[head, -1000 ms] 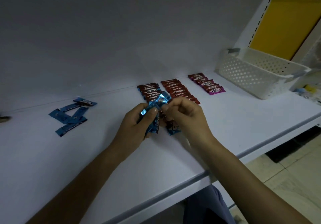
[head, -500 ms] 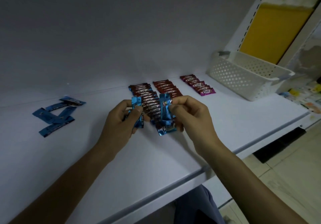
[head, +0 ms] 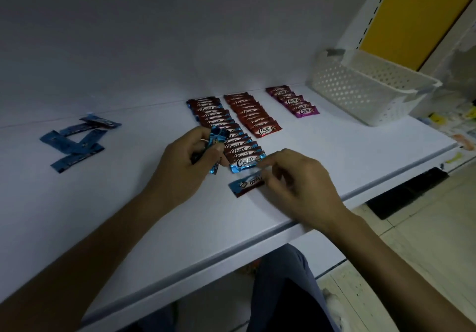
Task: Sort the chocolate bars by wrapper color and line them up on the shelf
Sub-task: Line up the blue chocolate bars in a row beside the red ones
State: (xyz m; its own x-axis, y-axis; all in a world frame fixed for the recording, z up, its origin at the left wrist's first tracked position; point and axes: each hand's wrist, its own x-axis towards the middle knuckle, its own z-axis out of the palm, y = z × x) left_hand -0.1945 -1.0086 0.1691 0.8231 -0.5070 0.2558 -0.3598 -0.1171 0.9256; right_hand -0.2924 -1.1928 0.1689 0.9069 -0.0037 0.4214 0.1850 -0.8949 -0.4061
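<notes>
Half a second before, a blue bar was held up in the air by the right hand (head: 301, 179). By this moment that blue bar (head: 246, 183) was laid flat on the shelf (head: 128, 215), at six o'clock from the long blue-edged row (head: 221, 123). Its end was pinched by the curled right fingers. A bunch of blue bars (head: 216, 139) was gripped in the left hand (head: 185, 161). A loose blue pile (head: 74, 142) was left at nine o'clock, so the sorting was likely not finished.
</notes>
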